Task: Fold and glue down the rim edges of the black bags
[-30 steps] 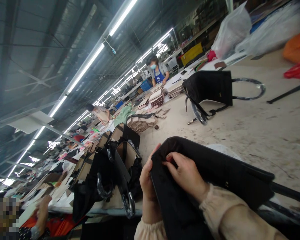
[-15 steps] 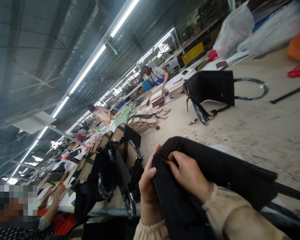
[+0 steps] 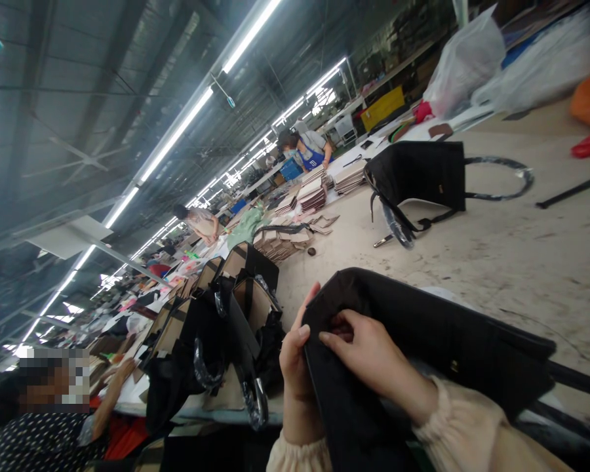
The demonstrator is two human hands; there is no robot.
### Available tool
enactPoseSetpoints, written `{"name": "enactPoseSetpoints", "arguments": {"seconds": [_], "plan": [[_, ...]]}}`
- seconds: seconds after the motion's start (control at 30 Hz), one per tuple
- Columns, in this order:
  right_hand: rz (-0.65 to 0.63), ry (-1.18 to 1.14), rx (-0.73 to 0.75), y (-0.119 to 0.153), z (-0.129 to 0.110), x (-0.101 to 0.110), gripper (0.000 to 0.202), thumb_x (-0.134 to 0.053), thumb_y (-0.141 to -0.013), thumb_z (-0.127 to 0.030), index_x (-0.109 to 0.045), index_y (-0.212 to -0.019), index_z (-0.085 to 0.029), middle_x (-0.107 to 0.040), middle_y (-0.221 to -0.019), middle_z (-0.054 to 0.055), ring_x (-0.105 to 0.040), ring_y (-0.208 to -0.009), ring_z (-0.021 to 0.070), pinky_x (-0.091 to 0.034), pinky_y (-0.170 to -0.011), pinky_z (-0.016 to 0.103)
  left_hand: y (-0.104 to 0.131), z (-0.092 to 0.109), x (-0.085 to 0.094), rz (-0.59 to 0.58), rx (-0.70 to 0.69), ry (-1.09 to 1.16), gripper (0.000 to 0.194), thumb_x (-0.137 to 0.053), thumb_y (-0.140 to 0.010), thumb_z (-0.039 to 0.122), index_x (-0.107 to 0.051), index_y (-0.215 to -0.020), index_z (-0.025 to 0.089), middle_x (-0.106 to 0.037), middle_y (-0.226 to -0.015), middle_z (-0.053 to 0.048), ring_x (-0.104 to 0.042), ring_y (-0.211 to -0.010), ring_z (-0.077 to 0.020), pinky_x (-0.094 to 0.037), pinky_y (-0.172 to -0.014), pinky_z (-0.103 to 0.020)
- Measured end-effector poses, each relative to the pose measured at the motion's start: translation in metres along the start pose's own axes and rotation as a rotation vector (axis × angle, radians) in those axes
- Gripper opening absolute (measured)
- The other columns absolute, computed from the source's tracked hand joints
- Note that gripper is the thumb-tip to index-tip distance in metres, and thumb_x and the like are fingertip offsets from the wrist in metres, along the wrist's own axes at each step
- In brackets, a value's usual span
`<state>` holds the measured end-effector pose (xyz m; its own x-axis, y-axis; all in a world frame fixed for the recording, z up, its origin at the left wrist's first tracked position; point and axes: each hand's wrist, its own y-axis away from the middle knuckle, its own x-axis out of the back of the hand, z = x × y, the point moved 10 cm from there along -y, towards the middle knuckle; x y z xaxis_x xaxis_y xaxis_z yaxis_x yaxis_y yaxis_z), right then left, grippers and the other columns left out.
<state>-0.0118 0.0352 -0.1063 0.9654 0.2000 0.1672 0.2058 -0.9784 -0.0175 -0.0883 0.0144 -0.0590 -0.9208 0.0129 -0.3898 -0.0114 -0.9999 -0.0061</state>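
Note:
A black handbag (image 3: pixel 437 328) lies tilted in front of me, its long side running right and a handle trailing past its right end. My left hand (image 3: pixel 295 357) grips the bag's near left corner, thumb on the near face and fingers behind the edge. Bent fingers of my right hand (image 3: pixel 368 351) pinch the black fabric just inside that corner; whether anything small is between them is hidden. Farther off on the table (image 3: pixel 511 255) rests another black handbag (image 3: pixel 423 174) with film-wrapped handles.
Several black bags with tan board inside (image 3: pixel 248 308) crowd the left table edge. Stacked boards (image 3: pixel 312 193) and cut tan pieces (image 3: pixel 280 242) lie beyond. A co-worker in a dotted top (image 3: pixel 44 432) sits at lower left. Plastic bags (image 3: pixel 465 62) lie at the far right.
My right thumb and fingers have shifted slightly left and down on the fabric, with the fingers more curled. My left hand keeps its hold. The co-worker at lower left has come further into view.

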Motion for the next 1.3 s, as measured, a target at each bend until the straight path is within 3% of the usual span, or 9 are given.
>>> {"name": "enactPoseSetpoints", "arguments": {"seconds": [0.23, 0.47, 0.63, 0.73, 0.83, 0.97, 1.17, 1.3], "plan": [[0.08, -0.129, 0.014, -0.005, 0.004, -0.003, 0.006, -0.06, -0.071, -0.019, -0.06, -0.077, -0.02, -0.068, -0.072, 0.004, -0.064, -0.067, 0.0176, -0.049, -0.065, 0.028, -0.002, -0.002, 0.01, 0.064, -0.014, -0.124, 0.06, -0.048, -0.071, 0.042, -0.053, -0.126, 0.019, -0.066, -0.114, -0.009, -0.056, -0.113, -0.0334, -0.041, -0.099, -0.048], [0.117, -0.217, 0.016, -0.003, -0.001, -0.004, 0.013, -0.053, -0.068, -0.012, -0.058, -0.076, -0.019, -0.064, -0.07, 0.001, -0.062, -0.065, 0.0152, -0.047, -0.062, 0.025, -0.001, -0.004, 0.01, 0.061, 0.011, -0.147, 0.055, -0.044, -0.072, 0.041, -0.057, -0.121, 0.021, -0.067, -0.112, -0.007, -0.054, -0.115, -0.0324, -0.04, -0.099, -0.049], [0.053, -0.34, -0.02, -0.004, 0.005, -0.008, 0.016, -0.052, -0.064, -0.013, -0.059, -0.078, -0.017, -0.062, -0.065, 0.0, -0.059, -0.06, 0.0137, -0.044, -0.056, 0.023, -0.001, 0.001, 0.007, 0.052, -0.047, -0.105, 0.057, -0.043, -0.073, 0.036, -0.054, -0.126, 0.017, -0.066, -0.115, -0.009, -0.054, -0.116, -0.0317, -0.04, -0.1, -0.047], [0.022, -0.266, -0.035, -0.006, 0.015, -0.002, 0.013, -0.055, -0.068, -0.017, -0.06, -0.079, -0.017, -0.064, -0.068, 0.001, -0.06, -0.063, 0.0146, -0.045, -0.058, 0.024, -0.001, 0.002, 0.009, 0.056, -0.053, -0.089, 0.061, -0.043, -0.073, 0.036, -0.051, -0.13, 0.015, -0.065, -0.116, -0.011, -0.054, -0.117, -0.0321, -0.04, -0.101, -0.047], [0.038, -0.134, -0.01, -0.006, 0.022, 0.006, 0.022, -0.063, -0.072, -0.032, -0.062, -0.087, -0.016, -0.068, -0.083, 0.007, -0.064, -0.076, 0.0189, -0.048, -0.069, 0.029, -0.001, 0.001, 0.008, 0.058, -0.056, -0.071, 0.065, -0.044, -0.073, 0.038, -0.047, -0.133, 0.014, -0.064, -0.118, -0.012, -0.053, -0.117, -0.0325, -0.04, -0.1, -0.046], [-0.019, -0.121, -0.08, -0.002, 0.029, -0.003, 0.039, -0.064, -0.072, -0.048, -0.062, -0.093, -0.015, -0.069, -0.087, 0.01, -0.066, -0.074, 0.021, -0.049, -0.065, 0.03, -0.002, 0.0, 0.006, 0.087, -0.1, -0.103, 0.065, -0.046, -0.071, 0.042, -0.05, -0.131, 0.017, -0.063, -0.121, -0.01, -0.054, -0.116, -0.0327, -0.042, -0.098, -0.046], [0.042, -0.072, -0.111, -0.003, 0.02, 0.003, 0.024, -0.065, -0.071, -0.039, -0.063, -0.078, -0.016, -0.07, -0.077, 0.009, -0.065, -0.07, 0.0203, -0.048, -0.065, 0.03, 0.0, -0.004, 0.002, 0.107, -0.094, -0.124, 0.067, -0.046, -0.072, 0.042, -0.047, -0.134, 0.017, -0.062, -0.121, -0.01, -0.054, -0.116, -0.0317, -0.042, -0.098, -0.044], [0.027, -0.184, -0.152, -0.006, 0.022, 0.0, 0.013, -0.065, -0.067, -0.028, -0.062, -0.075, -0.017, -0.068, -0.07, 0.005, -0.063, -0.063, 0.0174, -0.047, -0.057, 0.026, 0.0, -0.006, 0.001, 0.093, -0.088, -0.107, 0.068, -0.047, -0.07, 0.042, -0.046, -0.134, 0.017, -0.062, -0.122, -0.009, -0.055, -0.115, -0.0316, -0.042, -0.098, -0.044]]}}
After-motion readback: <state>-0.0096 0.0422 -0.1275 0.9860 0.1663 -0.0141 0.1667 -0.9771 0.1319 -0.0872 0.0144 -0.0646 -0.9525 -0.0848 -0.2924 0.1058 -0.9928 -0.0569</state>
